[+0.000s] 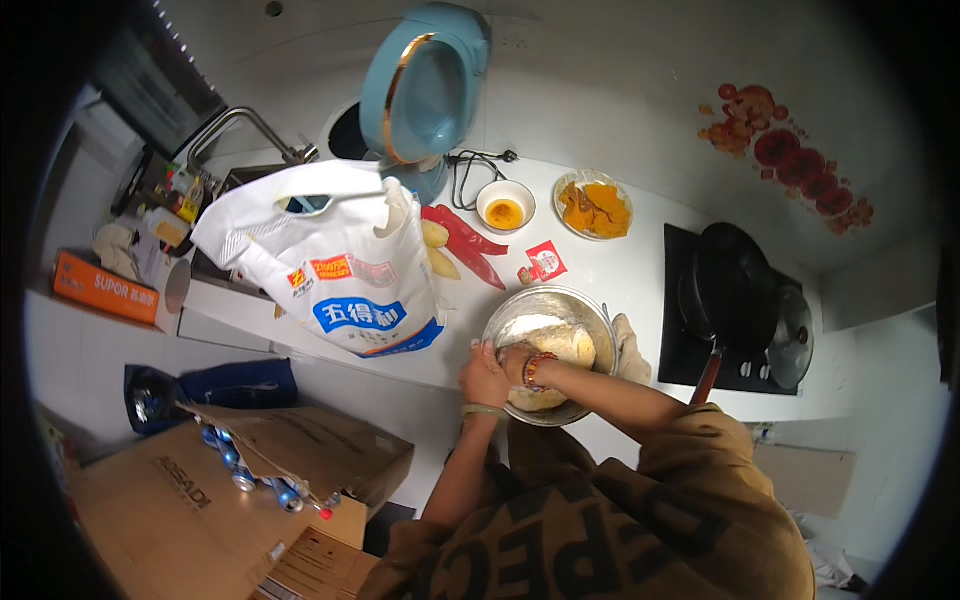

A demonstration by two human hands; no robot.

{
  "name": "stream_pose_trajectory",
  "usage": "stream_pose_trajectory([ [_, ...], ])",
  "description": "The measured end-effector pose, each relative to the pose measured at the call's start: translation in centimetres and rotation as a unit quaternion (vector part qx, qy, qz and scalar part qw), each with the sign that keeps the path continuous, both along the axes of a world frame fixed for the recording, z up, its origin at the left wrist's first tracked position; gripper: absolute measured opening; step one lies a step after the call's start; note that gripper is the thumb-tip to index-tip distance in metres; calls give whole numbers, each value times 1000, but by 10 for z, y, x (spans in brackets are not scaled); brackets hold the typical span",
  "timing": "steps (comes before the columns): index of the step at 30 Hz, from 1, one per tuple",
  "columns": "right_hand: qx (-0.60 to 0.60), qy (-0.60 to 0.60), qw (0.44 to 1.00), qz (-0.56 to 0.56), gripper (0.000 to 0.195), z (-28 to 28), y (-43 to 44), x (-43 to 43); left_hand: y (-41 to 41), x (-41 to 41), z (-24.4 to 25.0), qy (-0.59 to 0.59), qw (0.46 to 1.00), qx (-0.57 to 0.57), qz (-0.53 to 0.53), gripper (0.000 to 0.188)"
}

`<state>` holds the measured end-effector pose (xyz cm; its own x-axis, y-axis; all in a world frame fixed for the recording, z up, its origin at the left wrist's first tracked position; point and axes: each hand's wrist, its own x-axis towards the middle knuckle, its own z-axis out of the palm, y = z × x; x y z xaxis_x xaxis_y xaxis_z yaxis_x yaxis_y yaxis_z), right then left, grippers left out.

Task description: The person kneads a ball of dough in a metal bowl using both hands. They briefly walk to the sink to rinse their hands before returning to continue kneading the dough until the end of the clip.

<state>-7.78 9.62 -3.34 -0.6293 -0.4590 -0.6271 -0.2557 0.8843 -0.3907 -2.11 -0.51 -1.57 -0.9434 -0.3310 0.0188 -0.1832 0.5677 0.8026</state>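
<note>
A round metal bowl [606,319] stands at the counter's front edge with pale yellow dough [574,346] and dry flour inside. My left hand [484,377] grips the bowl's left rim, thumb at the top edge. Reaching in from the right, my right hand [519,365] presses down on the dough at the bowl's left side. Its fingertips are hidden against the dough and the bowl wall. A beaded bracelet [537,371] circles the right wrist, and a pale bangle [484,410] the left.
Left of the bowl stands a large white flour bag [360,262]. Behind are red peppers [472,244], a small bowl [506,207], a plate of orange pieces [596,208] and an open blue rice cooker [427,90]. A cloth [631,351], then a frying pan [724,277], lie right.
</note>
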Motion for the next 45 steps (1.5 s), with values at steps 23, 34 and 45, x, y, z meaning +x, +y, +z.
stream_pose_trajectory([
  [23, 202, 215, 955, 31, 32, -35, 47, -42, 15, 5, -1, -29, 999, -17, 24, 33],
  [34, 116, 105, 987, 47, 30, -34, -9, 10, 19, 9, -1, -6, 999, 7, 34, 31],
  [45, 121, 126, 904, -390, 32, -65, 41, -29, 20, 9, -2, 6, 1000, 11, -12, 28],
])
